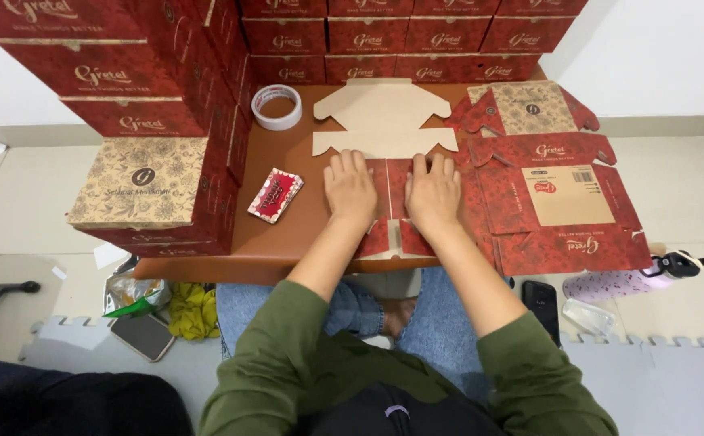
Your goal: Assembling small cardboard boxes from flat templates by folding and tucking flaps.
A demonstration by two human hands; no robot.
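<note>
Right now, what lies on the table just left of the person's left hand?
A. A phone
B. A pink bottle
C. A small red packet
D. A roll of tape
C: a small red packet lies on the table just left of the left hand; the tape roll sits farther back, while the phone and the bottle are off the table.

Both arms are being stretched forward from green sleeves pushed up to the elbows. The left hand [350, 190] and the right hand [433, 192] are being pressed down flat, side by side, palms down, fingers extended and pointing away, nothing being gripped.
</note>
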